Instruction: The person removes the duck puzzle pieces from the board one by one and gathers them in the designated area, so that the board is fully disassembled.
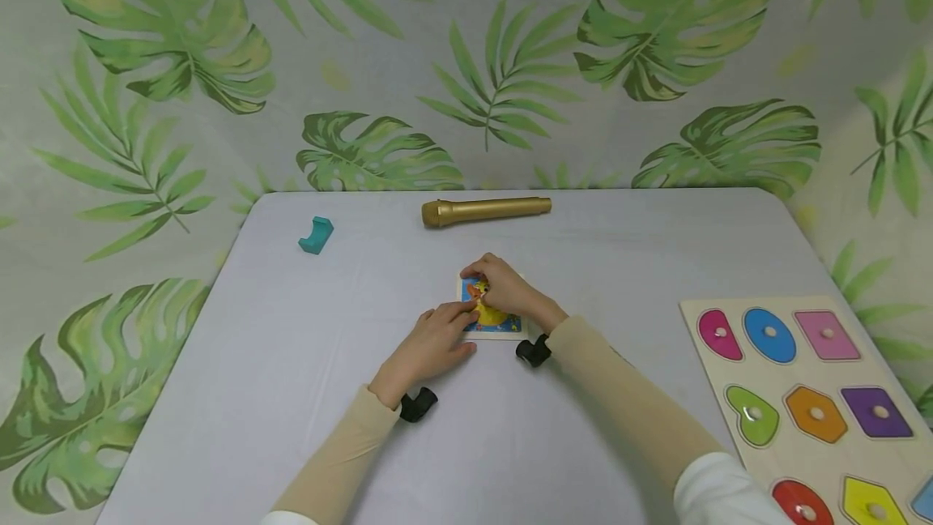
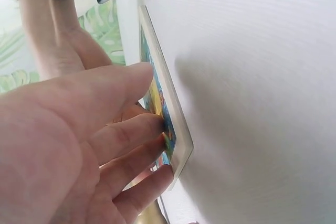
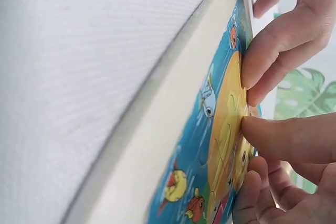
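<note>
A small wooden jigsaw puzzle (image 1: 503, 335) lies mid-table, with a yellow figure and fish on a blue ground. The left hand (image 1: 436, 343) reaches in from the left, its fingers fairly straight and touching the picture's yellow part. From the right, the right hand (image 1: 510, 288) bends over the upper part of the puzzle. In the right wrist view its thumb (image 3: 268, 136) and curled fingers sit around a yellow puzzle piece (image 3: 243, 157) at the figure's face. Palm and fingers partly hide the picture.
A gold microphone (image 1: 488, 211) lies near the table's back edge. A teal curved block (image 1: 317, 235) is at the back left. On the right is a wooden shape board (image 1: 783, 363) with several coloured knobbed pieces. Both wrists wear black devices (image 1: 419, 405).
</note>
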### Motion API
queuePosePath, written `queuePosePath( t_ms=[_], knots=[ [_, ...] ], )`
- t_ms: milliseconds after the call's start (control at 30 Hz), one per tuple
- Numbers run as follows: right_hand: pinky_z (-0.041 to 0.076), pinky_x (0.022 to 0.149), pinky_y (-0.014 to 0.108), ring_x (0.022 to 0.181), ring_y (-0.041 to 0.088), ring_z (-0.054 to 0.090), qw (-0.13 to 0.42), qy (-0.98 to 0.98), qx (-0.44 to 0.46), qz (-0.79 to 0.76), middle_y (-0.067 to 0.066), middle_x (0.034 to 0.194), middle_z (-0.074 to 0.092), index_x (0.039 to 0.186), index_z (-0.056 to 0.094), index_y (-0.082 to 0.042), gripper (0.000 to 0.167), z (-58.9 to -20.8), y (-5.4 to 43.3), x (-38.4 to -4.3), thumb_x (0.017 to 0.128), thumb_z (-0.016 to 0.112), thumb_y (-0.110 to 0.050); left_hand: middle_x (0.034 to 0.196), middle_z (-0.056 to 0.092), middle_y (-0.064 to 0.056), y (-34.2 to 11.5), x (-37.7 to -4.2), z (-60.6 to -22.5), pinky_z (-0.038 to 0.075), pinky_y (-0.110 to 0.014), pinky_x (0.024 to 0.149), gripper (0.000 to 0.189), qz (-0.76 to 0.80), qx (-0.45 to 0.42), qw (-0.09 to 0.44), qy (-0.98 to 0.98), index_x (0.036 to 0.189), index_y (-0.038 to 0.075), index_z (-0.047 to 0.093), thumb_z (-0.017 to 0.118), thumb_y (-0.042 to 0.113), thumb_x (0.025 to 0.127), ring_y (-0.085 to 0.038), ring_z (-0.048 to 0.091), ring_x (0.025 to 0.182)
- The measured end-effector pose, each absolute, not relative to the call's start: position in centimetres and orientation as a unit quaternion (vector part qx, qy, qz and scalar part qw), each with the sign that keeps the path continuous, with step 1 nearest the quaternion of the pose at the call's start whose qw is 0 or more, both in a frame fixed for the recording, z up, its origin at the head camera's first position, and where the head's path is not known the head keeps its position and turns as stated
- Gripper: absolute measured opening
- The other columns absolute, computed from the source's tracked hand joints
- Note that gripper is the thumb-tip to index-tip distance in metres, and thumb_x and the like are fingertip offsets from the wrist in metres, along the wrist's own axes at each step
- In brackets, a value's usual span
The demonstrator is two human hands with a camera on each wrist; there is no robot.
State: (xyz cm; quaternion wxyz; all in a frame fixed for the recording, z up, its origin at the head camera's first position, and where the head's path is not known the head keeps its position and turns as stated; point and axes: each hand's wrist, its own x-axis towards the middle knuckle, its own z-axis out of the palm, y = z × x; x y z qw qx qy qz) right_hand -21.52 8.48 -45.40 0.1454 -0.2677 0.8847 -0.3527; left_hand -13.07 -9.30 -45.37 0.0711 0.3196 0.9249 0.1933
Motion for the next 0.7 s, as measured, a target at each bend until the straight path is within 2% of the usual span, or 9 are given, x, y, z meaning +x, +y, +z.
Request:
queuePosePath(
  t_ms=[200,433,533,700],
  knots=[
    [0.042,0.092,0.042,0.104,0.030,0.049,0.133,0.890,-0.258,-0.351,0.015,0.112,0.051,0.118,0.062,-0.003,0.046,-45.58,8.43,-21.46,0.076,0.059,0.014,0.144,0.042,-0.014,-9.20,-13.18,-45.31,0.034,-0.059,0.099,0.049,0.197,0.320,0.075,0.924,0.136,-0.001,0.051,0.063,0.022,0.094,-0.032,0.037,0.131],
    [0.047,0.086,0.037,0.094,0.025,0.054,0.093,0.903,-0.256,-0.333,0.012,0.107,0.054,0.114,0.061,-0.005,0.025,-45.54,8.01,-21.19,0.090,0.064,-0.002,0.142,0.044,-0.015,-9.18,-13.23,-45.32,0.035,-0.058,0.099,0.047,0.196,0.323,0.068,0.924,0.134,-0.001,0.053,0.063,0.021,0.094,-0.033,0.039,0.130],
    [0.048,0.082,0.035,0.089,0.023,0.054,0.091,0.902,-0.248,-0.341,0.012,0.106,0.054,0.112,0.060,-0.006,0.022,-45.49,7.98,-21.20,0.090,0.064,-0.002,0.143,0.044,-0.015,-9.20,-13.22,-45.27,0.035,-0.059,0.098,0.047,0.198,0.322,0.067,0.923,0.134,-0.001,0.053,0.063,0.021,0.093,-0.033,0.039,0.130],
    [0.049,0.083,0.038,0.090,0.024,0.057,0.089,0.897,-0.242,-0.359,0.011,0.104,0.060,0.107,0.060,-0.009,0.018,-45.53,8.08,-21.40,0.091,0.060,0.000,0.144,0.043,-0.014,-9.25,-13.17,-45.15,0.035,-0.059,0.098,0.047,0.205,0.318,0.071,0.923,0.134,-0.001,0.053,0.063,0.020,0.093,-0.032,0.038,0.130]
  ],
)
